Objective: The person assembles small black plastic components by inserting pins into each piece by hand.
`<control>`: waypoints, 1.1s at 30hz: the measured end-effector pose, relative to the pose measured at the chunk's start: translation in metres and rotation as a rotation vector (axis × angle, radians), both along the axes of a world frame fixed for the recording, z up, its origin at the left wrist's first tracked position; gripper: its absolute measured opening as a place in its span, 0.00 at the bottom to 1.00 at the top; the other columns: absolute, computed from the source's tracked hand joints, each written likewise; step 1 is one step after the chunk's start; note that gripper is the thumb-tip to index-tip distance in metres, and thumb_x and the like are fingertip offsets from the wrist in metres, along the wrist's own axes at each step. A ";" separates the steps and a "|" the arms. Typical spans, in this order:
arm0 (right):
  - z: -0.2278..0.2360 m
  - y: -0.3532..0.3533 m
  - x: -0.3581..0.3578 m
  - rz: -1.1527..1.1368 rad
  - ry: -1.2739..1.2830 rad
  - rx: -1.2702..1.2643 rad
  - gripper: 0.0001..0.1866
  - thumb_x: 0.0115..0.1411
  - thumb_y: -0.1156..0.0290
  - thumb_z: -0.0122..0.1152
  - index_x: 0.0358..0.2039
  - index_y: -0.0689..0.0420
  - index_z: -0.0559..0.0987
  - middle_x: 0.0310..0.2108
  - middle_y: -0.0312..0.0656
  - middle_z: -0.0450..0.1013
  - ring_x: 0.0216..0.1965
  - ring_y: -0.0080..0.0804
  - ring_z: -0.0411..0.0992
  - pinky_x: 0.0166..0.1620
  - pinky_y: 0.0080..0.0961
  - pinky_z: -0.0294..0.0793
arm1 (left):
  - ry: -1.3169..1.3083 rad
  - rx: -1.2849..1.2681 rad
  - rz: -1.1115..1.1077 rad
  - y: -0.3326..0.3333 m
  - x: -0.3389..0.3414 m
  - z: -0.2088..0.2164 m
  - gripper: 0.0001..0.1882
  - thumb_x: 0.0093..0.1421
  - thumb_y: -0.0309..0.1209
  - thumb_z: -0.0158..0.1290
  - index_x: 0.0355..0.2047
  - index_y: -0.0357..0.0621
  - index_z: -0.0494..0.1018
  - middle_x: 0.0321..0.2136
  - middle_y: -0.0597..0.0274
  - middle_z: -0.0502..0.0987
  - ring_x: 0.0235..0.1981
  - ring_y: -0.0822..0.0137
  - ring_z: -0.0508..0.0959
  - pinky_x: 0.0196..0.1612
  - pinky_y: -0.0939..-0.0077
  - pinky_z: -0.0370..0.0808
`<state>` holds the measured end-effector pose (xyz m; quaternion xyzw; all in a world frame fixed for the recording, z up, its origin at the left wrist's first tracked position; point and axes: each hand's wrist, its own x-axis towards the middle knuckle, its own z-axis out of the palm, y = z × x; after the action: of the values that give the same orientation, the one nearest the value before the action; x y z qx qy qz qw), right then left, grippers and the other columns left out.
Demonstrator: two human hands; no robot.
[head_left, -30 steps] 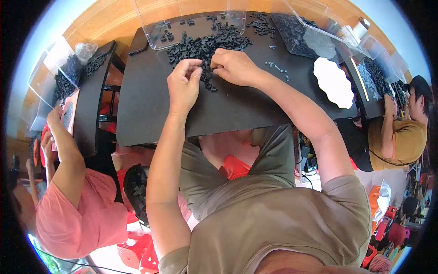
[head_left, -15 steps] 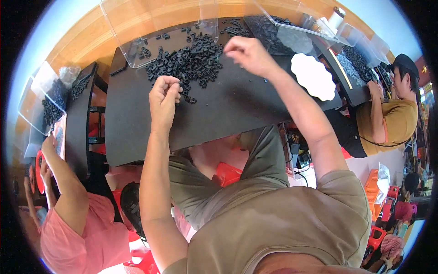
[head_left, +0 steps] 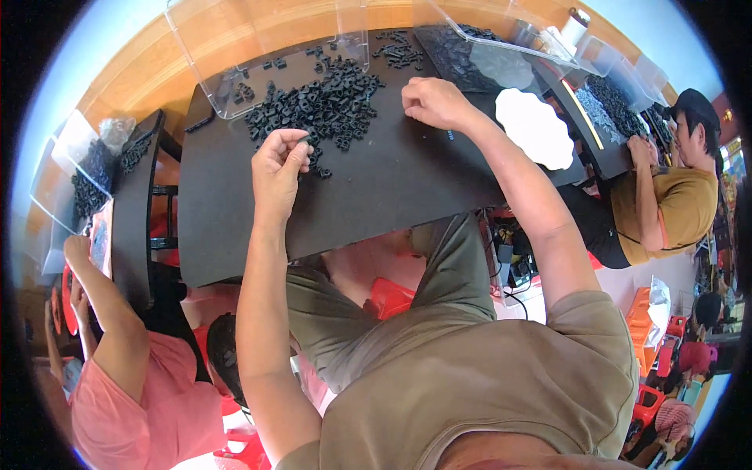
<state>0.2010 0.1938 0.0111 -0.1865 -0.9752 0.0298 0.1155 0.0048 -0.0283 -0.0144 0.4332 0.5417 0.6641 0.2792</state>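
My left hand (head_left: 279, 163) is closed in a pinch at the near edge of a pile of small black plastic parts (head_left: 321, 102). Between its thumb and forefinger is a small black plastic part (head_left: 305, 139), mostly covered by the fingers. To the right of the pile, my right hand (head_left: 435, 103) hovers low over the dark table (head_left: 376, 192). Its fingers are curled together, and whatever they hold, if anything, is hidden. A few loose black parts lie just beyond my left fingertips.
A clear plastic bin (head_left: 229, 116) lies tipped behind the pile. Another clear bin (head_left: 470, 63) with black parts stands back right. A white scalloped sheet (head_left: 534, 129) lies right of my forearm. Co-workers sit on both sides, one in a mustard shirt (head_left: 666, 205), one in pink (head_left: 168, 384).
My right hand has moved away from the pile, to the right and nearer to me, with its fingers more curled. My left hand stays nearly in place, still pinching.
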 end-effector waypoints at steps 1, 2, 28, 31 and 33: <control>-0.002 0.005 -0.001 0.052 0.136 -0.052 0.03 0.47 0.74 0.55 0.22 0.59 0.73 0.23 0.43 0.71 0.28 0.40 0.72 0.30 0.34 0.71 | -0.001 -0.001 0.005 0.000 0.000 0.001 0.06 0.57 0.25 0.50 0.36 0.38 0.71 0.25 0.65 0.72 0.25 0.78 0.69 0.28 0.86 0.67; -0.005 0.009 -0.001 0.104 0.272 -0.106 0.03 0.49 0.75 0.54 0.22 0.59 0.73 0.21 0.42 0.71 0.25 0.36 0.72 0.27 0.31 0.71 | -0.026 0.018 -0.009 0.000 0.000 0.002 0.07 0.56 0.23 0.49 0.36 0.38 0.70 0.26 0.65 0.73 0.24 0.78 0.69 0.28 0.86 0.67; -0.005 -0.099 -0.073 0.276 0.578 -1.604 0.10 0.52 0.72 0.62 0.21 0.60 0.70 0.17 0.37 0.68 0.14 0.19 0.66 0.12 0.14 0.64 | -0.064 0.100 -0.144 -0.002 0.001 0.004 0.06 0.54 0.20 0.51 0.34 0.37 0.72 0.26 0.63 0.74 0.26 0.75 0.72 0.30 0.82 0.71; -0.004 -0.100 -0.074 0.236 0.518 -1.612 0.10 0.52 0.72 0.62 0.21 0.59 0.70 0.16 0.36 0.67 0.13 0.17 0.64 0.12 0.14 0.61 | -0.186 0.141 -0.196 -0.003 0.000 0.003 0.07 0.55 0.20 0.50 0.35 0.36 0.71 0.27 0.62 0.74 0.26 0.74 0.72 0.31 0.81 0.71; 0.002 -0.104 -0.074 0.225 0.503 -1.609 0.10 0.52 0.71 0.63 0.21 0.59 0.71 0.15 0.35 0.67 0.12 0.17 0.63 0.11 0.13 0.60 | -0.348 0.192 -0.238 -0.004 -0.001 0.004 0.08 0.55 0.20 0.50 0.36 0.36 0.71 0.27 0.60 0.74 0.26 0.73 0.73 0.31 0.80 0.71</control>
<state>0.1271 0.0898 0.0134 -0.1018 -0.6150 0.7659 0.1576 0.0038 -0.0326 -0.0103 0.3975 0.3649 0.7395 0.4024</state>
